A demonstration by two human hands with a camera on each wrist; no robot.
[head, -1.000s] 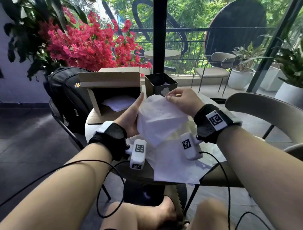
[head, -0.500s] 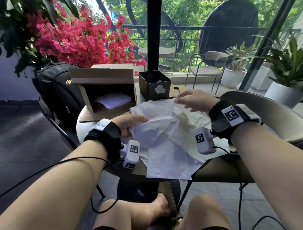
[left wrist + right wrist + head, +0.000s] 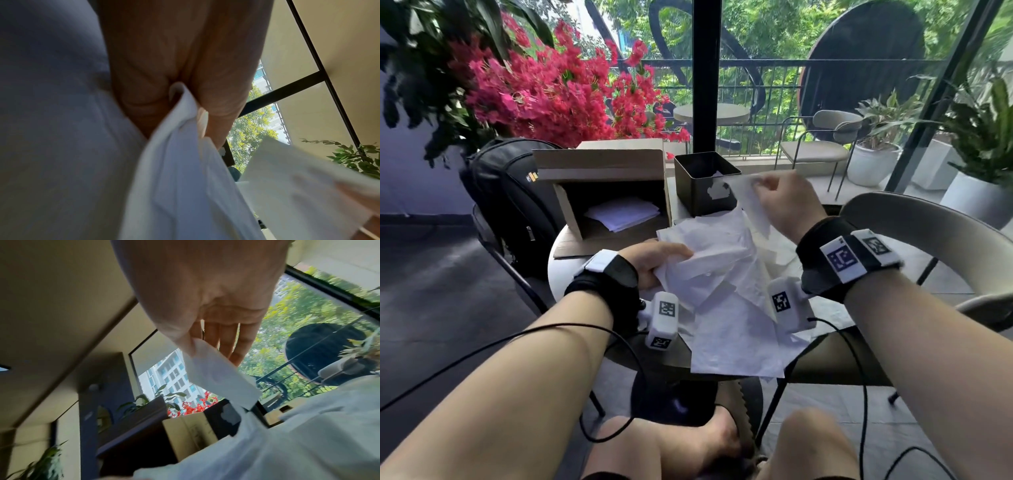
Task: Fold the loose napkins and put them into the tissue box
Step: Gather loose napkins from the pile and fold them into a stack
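On a small round white table (image 3: 558,260) beside a glass balcony wall, a seated person works a heap of thin, crumpled white paper napkins (image 3: 726,308). The right hand (image 3: 784,202), which half a second ago hovered flat over the heap, has now risen and pinches the corner of one napkin sheet (image 3: 751,205) between thumb and fingertips, drawing it up in a taut strip just beside the square dark metal tissue box (image 3: 702,185). The right wrist view shows that pinched corner (image 3: 218,374) as a smooth, translucent flap, with the other fingers (image 3: 242,340) extended. The left hand (image 3: 657,263) stays at the heap's left edge, fingers curled around a bunched fold of soft paper (image 3: 180,129), gathered into pleats in the left wrist view. The open-topped tissue box bears a white cloud-shaped cutout on its front, and a scrap of white shows inside. Left of it an open brown corrugated cardboard box (image 3: 602,192) lies on its side, holding a flat stack of white sheets (image 3: 623,214). A black fabric backpack (image 3: 510,195) sits on the chair at left under red blossoms (image 3: 551,92).
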